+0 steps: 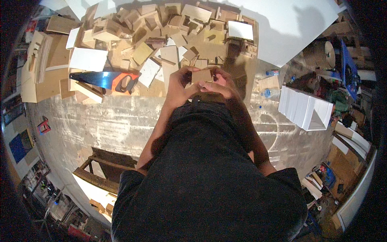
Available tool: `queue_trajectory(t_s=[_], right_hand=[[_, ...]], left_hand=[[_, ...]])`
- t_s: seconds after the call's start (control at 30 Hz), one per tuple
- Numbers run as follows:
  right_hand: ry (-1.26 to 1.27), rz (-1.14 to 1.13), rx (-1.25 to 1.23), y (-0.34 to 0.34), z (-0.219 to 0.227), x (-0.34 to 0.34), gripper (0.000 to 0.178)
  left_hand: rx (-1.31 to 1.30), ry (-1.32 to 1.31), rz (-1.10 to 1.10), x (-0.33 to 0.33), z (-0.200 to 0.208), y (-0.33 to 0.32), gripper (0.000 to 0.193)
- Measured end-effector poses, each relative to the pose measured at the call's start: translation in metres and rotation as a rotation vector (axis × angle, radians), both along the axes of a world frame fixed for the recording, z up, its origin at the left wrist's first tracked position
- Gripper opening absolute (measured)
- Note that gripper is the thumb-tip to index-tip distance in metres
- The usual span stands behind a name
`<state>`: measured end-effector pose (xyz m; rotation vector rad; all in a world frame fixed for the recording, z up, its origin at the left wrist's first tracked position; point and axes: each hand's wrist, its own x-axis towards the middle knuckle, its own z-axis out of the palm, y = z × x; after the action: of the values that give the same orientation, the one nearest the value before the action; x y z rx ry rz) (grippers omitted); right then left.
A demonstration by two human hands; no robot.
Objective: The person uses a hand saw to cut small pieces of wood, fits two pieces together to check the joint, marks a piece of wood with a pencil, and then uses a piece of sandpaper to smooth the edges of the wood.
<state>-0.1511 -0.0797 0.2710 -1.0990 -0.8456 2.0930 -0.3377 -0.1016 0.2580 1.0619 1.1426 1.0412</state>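
Close to my body, at the table's near edge, both hands grip one small light-brown wooden block (201,76). My left hand (180,85) curls around its left side. From the right, my right hand (224,84) wraps it, with the thumbs meeting along the near face. The far side of the block and some fingertips are hidden. Just beyond lie loose wood offcuts (189,53) and a white board piece (149,72). To the left, a handsaw (105,81) with a blue blade and an orange-and-black handle rests on boards at the table's edge.
The wooden table (238,86) carries many box-like wood pieces (109,30) along its far side. A large white sheet (290,28) lies beyond at right. On the concrete floor stand a white box (305,107), a plastic bottle (271,93) and, lower left, a wooden frame (98,171).
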Motion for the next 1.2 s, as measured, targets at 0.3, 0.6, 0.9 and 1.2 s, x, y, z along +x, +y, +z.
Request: queue_trajectory(t_s=[0.3, 0.6, 0.9, 1.2], right_hand=[[-0.137, 0.283, -0.162, 0.005, -0.076, -0.031, 0.046], [-0.111, 0.393, -0.182, 0.004, -0.158, -0.086, 0.046], [-0.125, 0.149, -0.095, -0.021, -0.227, -0.099, 0.052], [-0.325, 0.023, -0.042, -0.071, -0.218, -0.023, 0.055]], left_hand=[[-0.207, 0.086, 0.045, -0.039, -0.084, -0.017, 0.035], [-0.283, -0.003, 0.059, -0.091, -0.142, -0.033, 0.037], [-0.328, 0.052, 0.020, -0.111, -0.156, -0.024, 0.040], [-0.444, -0.047, -0.288, -0.055, -0.181, -0.027, 0.051]])
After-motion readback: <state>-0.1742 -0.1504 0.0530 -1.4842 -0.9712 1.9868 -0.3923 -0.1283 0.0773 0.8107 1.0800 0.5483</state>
